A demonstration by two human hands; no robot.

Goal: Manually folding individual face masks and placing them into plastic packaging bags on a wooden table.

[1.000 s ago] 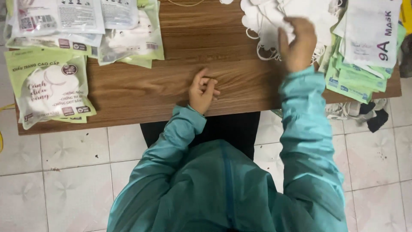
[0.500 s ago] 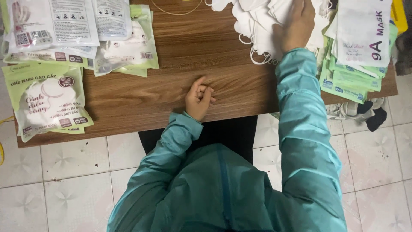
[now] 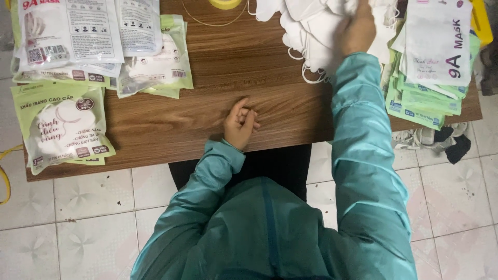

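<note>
My right hand (image 3: pixel 358 30) reaches to the far right of the wooden table (image 3: pixel 270 111) and is buried in a heap of loose white face masks (image 3: pixel 311 36). Its fingers are curled into the masks, and their tips are hidden. My left hand (image 3: pixel 239 124) rests on the table near the front edge with its fingers loosely curled and nothing in them. Both arms wear teal sleeves.
Green and white packets of masks (image 3: pixel 62 124) lie at the left, with more packets (image 3: pixel 150 57) behind them. A stack of flat packets (image 3: pixel 436 57) stands at the right edge. A yellow tape roll (image 3: pixel 224 3) sits at the far edge. Dark cloth (image 3: pixel 446 142) lies on the tiled floor.
My right hand has moved farther away from me, deeper into the mask heap. My left hand has stayed in place on the table.
</note>
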